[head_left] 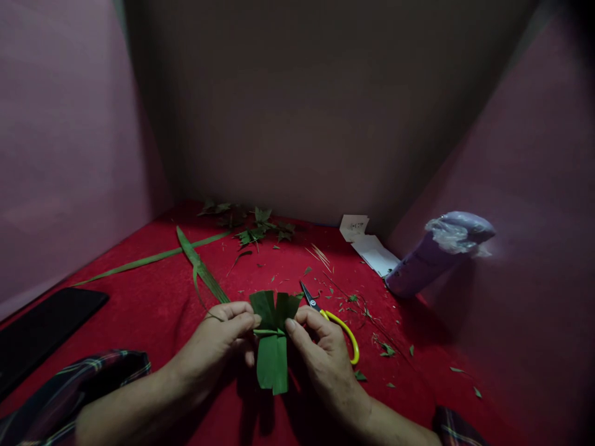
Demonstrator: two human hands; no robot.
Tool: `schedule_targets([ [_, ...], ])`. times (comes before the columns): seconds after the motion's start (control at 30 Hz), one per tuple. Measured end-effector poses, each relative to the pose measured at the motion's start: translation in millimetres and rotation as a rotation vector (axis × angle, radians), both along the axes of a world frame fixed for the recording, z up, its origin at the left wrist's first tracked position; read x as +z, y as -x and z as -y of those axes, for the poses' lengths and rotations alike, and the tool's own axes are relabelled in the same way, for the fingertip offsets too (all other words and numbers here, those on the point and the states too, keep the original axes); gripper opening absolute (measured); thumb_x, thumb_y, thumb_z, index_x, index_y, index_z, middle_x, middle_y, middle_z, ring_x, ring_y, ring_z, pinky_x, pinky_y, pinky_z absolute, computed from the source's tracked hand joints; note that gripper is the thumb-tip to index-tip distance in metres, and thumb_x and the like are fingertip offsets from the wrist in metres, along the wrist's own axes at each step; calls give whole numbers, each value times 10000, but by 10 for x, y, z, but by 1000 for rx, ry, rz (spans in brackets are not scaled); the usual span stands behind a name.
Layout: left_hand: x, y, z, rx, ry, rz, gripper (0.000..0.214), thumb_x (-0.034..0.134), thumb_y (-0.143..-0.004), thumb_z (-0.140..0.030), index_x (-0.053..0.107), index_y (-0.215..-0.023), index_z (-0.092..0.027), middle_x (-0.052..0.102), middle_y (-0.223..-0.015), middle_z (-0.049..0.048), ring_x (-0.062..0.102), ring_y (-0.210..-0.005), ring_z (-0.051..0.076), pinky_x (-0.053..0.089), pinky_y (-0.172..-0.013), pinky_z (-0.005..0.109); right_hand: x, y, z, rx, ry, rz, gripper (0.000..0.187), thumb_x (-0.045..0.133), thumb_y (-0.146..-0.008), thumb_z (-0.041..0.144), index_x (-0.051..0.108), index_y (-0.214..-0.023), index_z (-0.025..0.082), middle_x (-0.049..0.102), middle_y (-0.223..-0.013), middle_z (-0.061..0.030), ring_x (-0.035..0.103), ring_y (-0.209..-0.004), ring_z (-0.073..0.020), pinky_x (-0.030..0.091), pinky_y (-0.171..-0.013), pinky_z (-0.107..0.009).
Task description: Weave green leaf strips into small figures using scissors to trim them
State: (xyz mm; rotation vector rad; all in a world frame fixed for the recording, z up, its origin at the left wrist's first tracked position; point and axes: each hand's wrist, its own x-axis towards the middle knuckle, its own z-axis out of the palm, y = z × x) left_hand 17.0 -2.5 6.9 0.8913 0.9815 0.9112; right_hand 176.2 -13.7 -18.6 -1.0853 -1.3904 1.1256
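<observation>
A folded bundle of broad green leaf strips (273, 347) is held upright between both hands over the red cloth (153, 303). My left hand (218, 344) pinches its left side at a thin leaf band tied across the middle. My right hand (320, 353) pinches the right side of that band with thumb and forefinger. Yellow-handled scissors (332, 319) lie just behind my right hand, blades pointing away to the left. A long narrow leaf (199, 269) trails from behind my left hand toward the back left.
Leaf cuttings (260, 232) are heaped by the back wall, with scraps scattered to the right. A purple container (434, 254) topped with plastic leans at the right. White paper cards (372, 248) lie near it. A black flat object (41, 331) lies at the left edge.
</observation>
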Motion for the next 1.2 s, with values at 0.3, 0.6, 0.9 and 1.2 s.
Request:
schedule_targets([
  [0.3, -72, 23, -11, -25, 44, 72, 113, 651, -700, -255, 609, -716, -152, 602, -624, 13, 541, -487, 103, 433, -466, 204, -16, 0, 24, -6, -63, 111, 188, 511, -839, 245, 586, -683, 173, 533, -663, 10, 470, -639, -124, 369, -593, -227],
  [0.6, -33, -5, 23, -3, 82, 55, 194, 693, -663, -195, 677, -841, -121, 688, -694, 70, 626, -566, 149, 493, -537, 230, -61, 12, 19, 6, 32, 82, 133, 539, -814, 247, 553, -707, 168, 507, -646, 25, 458, -597, -111, 368, -545, -213],
  [0.9, -2, -37, 29, 38, 87, 103, 163, 659, -694, -170, 675, -847, -117, 709, -758, 83, 642, -633, 152, 496, -594, 216, -63, 14, 32, 8, 52, 64, 184, 527, -822, 254, 486, -663, 171, 421, -592, 53, 375, -549, -90, 317, -505, -201],
  [1.2, -19, -27, 43, -25, 83, 111, 198, 629, -718, -153, 653, -909, -105, 704, -768, 95, 640, -644, 152, 485, -588, 213, -82, 15, 16, 44, 100, 38, 187, 514, -838, 298, 493, -705, 168, 444, -633, 41, 398, -586, -97, 338, -530, -209],
])
